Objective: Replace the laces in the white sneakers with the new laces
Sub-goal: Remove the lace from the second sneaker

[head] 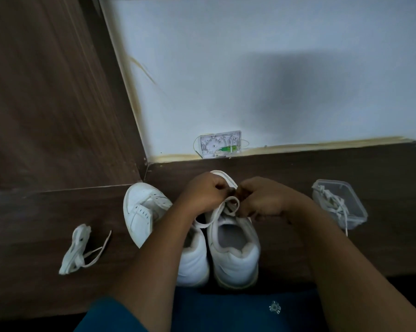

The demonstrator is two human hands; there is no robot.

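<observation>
Left hand (205, 192) and right hand (262, 200) are both pinching the lace (220, 210) atop the laced sneaker (235, 255), probably needing short, even pulls, keeping it flat.

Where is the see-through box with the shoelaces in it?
In the head view, the clear box sits on the wooden surface on the right, just right of the person's right hand and the right-hand sneaker.
</observation>
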